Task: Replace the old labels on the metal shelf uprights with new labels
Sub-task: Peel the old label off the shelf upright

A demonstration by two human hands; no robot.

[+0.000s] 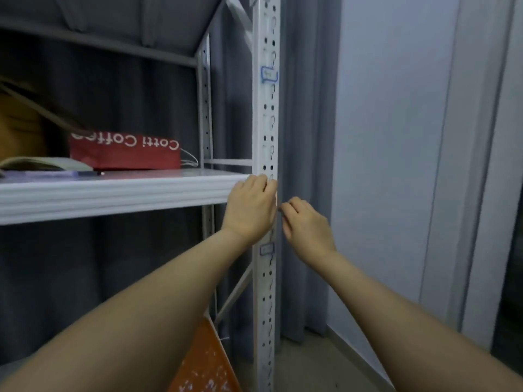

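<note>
My left fingers (261, 183) curl on the upright (266, 123); my right fingers (289, 207) pinch the label (276, 198), which may tear if yanked.

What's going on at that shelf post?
A person is working bare-handed on the front upright of a white metal shelf. The left hand lies against the upright at the level of the shelf board. The right hand pinches a small piece at the upright's right edge, too small to tell whether it is a label. Two blue-bordered labels sit on the upright: an upper label above the hands and a lower label just below them.
</note>
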